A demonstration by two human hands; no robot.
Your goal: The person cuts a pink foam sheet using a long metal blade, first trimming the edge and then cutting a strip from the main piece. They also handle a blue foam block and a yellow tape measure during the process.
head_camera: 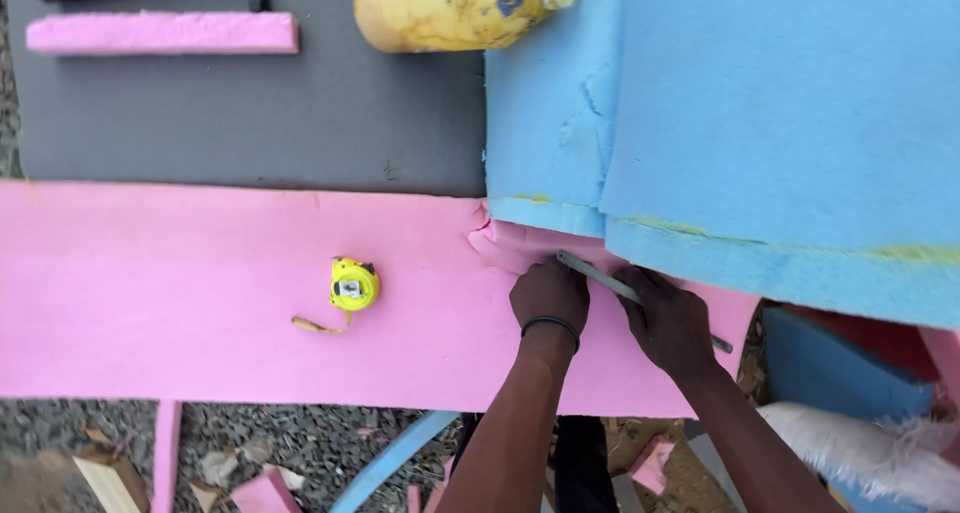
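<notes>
Left hand [548, 293] pressed flat on pink foam sheet [200, 293]; right hand [668, 318] grips a thin blade [598, 275] under blue foam [780, 123] (cut looks barely started, most uncut). Tape measure [353, 284] nearby.

Two bare forearms enter from the lower edge, sleeveless as far as the view shows; the left hand [548, 291] carries a thin dark band around its wrist, snug just below the knuckle side; the right hand [668, 318] wears nothing, no ring or watch showing; between the forearms, dark trousers show at the bottom edge; the fingers are ungloved on both hands.
</notes>
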